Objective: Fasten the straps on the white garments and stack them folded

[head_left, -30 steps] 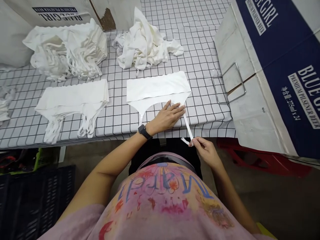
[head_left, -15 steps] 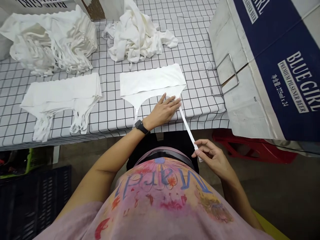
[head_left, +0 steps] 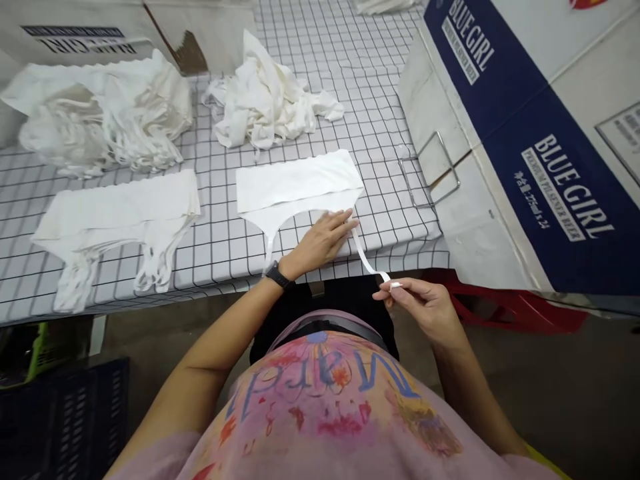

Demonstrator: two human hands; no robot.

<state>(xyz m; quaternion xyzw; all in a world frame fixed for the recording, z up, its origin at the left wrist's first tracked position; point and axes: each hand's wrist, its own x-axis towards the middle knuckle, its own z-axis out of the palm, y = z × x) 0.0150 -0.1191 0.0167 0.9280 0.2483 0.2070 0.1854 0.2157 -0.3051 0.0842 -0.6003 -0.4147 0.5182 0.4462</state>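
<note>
A white strappy top (head_left: 300, 185), like a bra top or camisole, lies flat on the checked tablecloth, its straps toward me. Spread across its lower right corner, my left hand (head_left: 323, 241) presses at the base of the right strap with fingers outstretched. My right hand (head_left: 423, 303) pinches the end of that strap (head_left: 364, 257) between thumb and fingers, past the table's front edge. The strap curves slackly between both hands. The left strap (head_left: 269, 250) hangs down by my left wrist.
Left of it lies a neat stack of white tops (head_left: 120, 207), with a taller pile (head_left: 105, 110) behind. A crumpled white heap (head_left: 270, 100) sits at the back. A large carton (head_left: 500, 167) with a wire stand (head_left: 433, 170) bounds the right. A red stool (head_left: 510, 303) stands below.
My right hand has moved slightly up and toward the table, and the strap has gone from taut and straight to slack. My left hand stays on the top. The camera view has shifted.
</note>
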